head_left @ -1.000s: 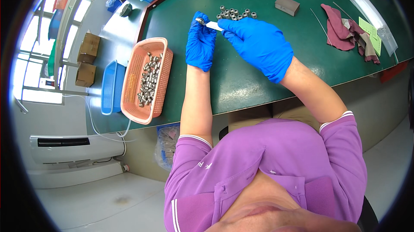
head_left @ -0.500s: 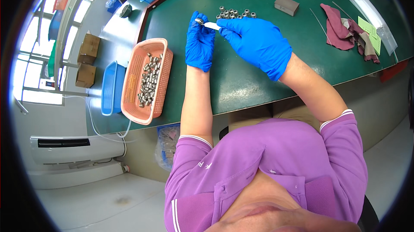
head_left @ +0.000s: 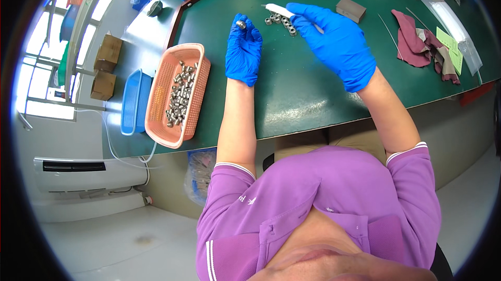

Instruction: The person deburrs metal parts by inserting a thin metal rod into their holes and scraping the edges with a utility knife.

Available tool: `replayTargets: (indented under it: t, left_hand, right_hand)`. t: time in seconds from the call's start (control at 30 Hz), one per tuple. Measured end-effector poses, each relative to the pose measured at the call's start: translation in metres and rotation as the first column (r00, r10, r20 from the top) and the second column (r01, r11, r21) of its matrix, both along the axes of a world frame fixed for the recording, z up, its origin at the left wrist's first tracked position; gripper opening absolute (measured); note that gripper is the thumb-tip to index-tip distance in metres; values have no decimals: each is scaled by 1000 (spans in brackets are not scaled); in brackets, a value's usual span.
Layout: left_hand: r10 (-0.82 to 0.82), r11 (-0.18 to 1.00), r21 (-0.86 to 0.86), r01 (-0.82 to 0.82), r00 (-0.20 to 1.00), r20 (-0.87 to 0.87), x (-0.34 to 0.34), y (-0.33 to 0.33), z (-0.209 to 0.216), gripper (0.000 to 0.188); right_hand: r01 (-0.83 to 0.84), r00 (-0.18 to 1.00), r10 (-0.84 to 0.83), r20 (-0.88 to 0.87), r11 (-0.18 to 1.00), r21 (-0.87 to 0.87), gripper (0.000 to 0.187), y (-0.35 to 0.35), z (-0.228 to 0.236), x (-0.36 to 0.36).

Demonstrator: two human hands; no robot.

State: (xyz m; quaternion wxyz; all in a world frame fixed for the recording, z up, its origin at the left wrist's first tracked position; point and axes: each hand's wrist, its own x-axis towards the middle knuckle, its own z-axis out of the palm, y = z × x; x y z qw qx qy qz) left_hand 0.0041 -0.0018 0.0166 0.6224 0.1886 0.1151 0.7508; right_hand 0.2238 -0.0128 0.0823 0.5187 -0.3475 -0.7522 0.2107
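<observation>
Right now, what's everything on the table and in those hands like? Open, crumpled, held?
Left hand: gloved, fingers bent around a piece
Silver piece: held
Right hand: gloved, gripping a tool
White tool: held, apart from the silver piece
Loose silver pieces: grouped on the table
Peach basket: open, partly filled
Blue basket beside it: open
Maroon cloth: crumpled

Bright windows [head_left: 39,85] and a pale wall [head_left: 68,137] stand beyond the left edge of the green tabletop [head_left: 308,80]. Light [head_left: 295,111] gleams near its front edge; the floor [head_left: 104,249] is grey.
</observation>
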Motion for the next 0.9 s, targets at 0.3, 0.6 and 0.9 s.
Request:
replayTargets:
  t: [0.3,0.6,0.9]
  left_hand:
    - [76,997,34,-74,994,-76,0,0,0,33]
    - [95,994,63,-87,986,-137,0,1,0,42]
    - [79,995,66,-70,987,-142,4,-1,2,39]
  right_hand:
    - [-23,966,33,257,999,-42,25,-22,8,-8]
    - [-69,957,40,289,994,90,15,-21,7,-16]
    - [-44,920,-17,392,988,147,24,-18,5,-21]
